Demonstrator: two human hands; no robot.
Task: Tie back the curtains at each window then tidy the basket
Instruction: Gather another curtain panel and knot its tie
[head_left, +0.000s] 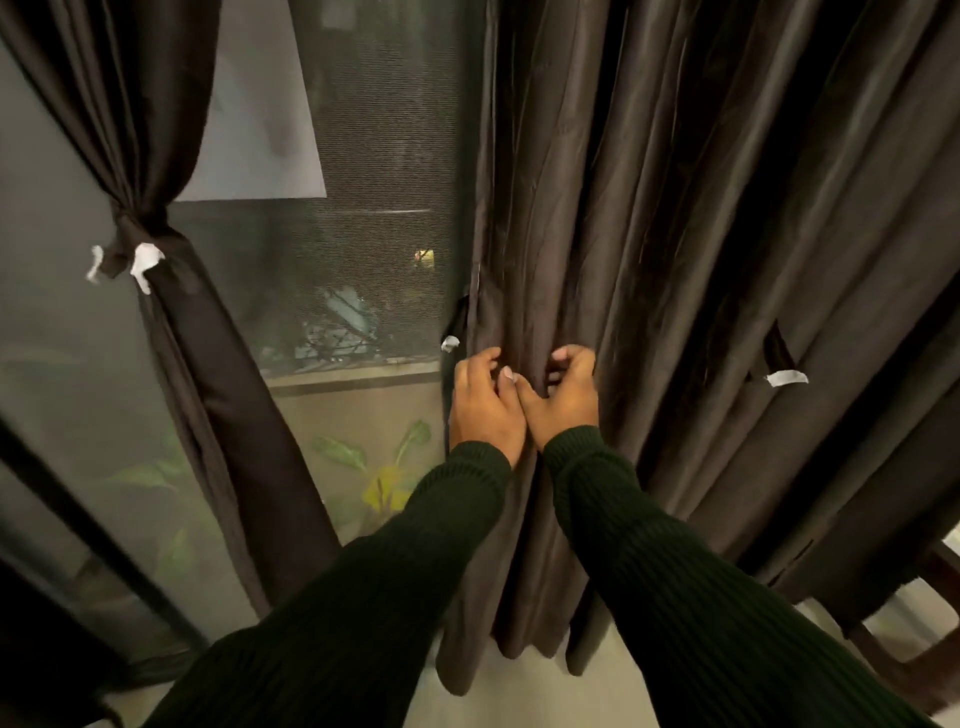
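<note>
A dark brown curtain (675, 234) hangs loose on the right of the window. My left hand (483, 405) and my right hand (566, 395) sit side by side at its left edge, fingers curled into the folds, bunching the fabric. A tie-back strap with a white tip (451, 343) pokes out just above my left hand. Another white-tipped strap end (787, 378) hangs on the curtain's right side. The left curtain (156, 156) is gathered and bound by a tie-back with white ends (145, 262).
The window with a dark mesh screen (374, 234) fills the middle, with plant leaves (384, 467) behind it low down. A dark window frame bar (93, 535) crosses the lower left. A wooden furniture edge (930, 654) shows at the bottom right.
</note>
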